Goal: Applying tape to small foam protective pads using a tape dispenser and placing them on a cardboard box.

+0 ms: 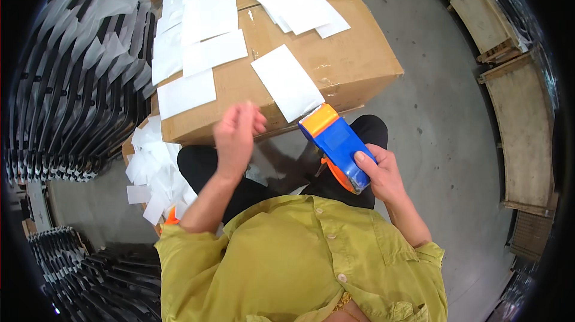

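Right hand: with its thumb on top, it grips the blue-and-orange tape dispenser, apparently tilted to aim the toothed edge forward.
Left hand: left of that grip, blurred; I cannot tell whether it holds anything.
White rectangular sheet: ahead of the grip, on the cardboard carton, probably angled to face the dispenser.

Bright, even light, apparently from above, washes the flat white paper sheets and glints on clear plastic tape. Shadow darkens the grey concrete floor by the brown cardboard box. The bare left hand is motion-blurred; pale wooden crates bend near the black rim.
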The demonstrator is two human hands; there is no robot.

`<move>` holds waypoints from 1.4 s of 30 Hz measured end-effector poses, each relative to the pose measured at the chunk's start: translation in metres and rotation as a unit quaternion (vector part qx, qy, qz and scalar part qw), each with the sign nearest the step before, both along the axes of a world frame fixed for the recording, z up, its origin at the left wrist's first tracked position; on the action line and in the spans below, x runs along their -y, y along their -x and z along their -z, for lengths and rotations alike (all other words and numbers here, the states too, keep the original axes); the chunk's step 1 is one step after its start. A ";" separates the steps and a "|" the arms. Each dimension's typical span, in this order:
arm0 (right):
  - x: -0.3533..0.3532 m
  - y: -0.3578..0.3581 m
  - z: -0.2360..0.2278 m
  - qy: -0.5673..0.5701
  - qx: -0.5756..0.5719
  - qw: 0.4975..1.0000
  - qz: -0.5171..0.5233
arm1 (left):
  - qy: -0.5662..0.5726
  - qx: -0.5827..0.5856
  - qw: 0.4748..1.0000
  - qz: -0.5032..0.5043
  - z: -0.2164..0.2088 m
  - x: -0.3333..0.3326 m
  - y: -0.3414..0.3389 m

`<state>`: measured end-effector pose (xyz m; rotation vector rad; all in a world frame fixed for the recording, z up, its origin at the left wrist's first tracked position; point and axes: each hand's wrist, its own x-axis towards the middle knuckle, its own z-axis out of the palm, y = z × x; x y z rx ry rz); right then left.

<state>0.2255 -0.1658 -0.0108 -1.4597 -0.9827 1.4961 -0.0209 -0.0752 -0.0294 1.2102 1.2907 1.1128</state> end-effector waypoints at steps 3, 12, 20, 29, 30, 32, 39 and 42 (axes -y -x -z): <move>0.013 -0.006 0.001 -0.001 -0.014 0.999 -0.031 | 0.327 0.217 0.915 0.097 0.023 0.015 -0.009; 0.040 0.001 0.000 -0.032 0.018 0.998 -0.059 | 0.226 0.353 0.908 0.011 0.016 0.007 -0.049; 0.051 -0.002 0.010 0.083 -0.111 0.990 0.017 | -0.185 -0.150 0.952 0.191 -0.006 0.028 -0.022; 0.037 -0.031 0.128 0.001 -0.217 0.961 0.171 | -0.474 -0.198 0.850 0.114 -0.043 0.063 0.005; 0.026 -0.009 0.078 0.109 -0.180 0.964 0.165 | -0.441 -0.330 0.833 0.051 -0.051 0.065 0.035; 0.029 -0.023 0.080 0.121 -0.183 0.970 0.106 | -0.415 -0.502 0.758 -0.032 -0.052 0.062 0.079; 0.022 -0.011 0.086 0.129 -0.171 0.975 0.053 | -0.244 -0.704 0.667 -0.027 -0.010 0.016 0.144; 0.022 -0.006 0.082 0.119 -0.174 0.976 0.060 | -0.185 -0.718 0.671 -0.015 -0.002 0.007 0.143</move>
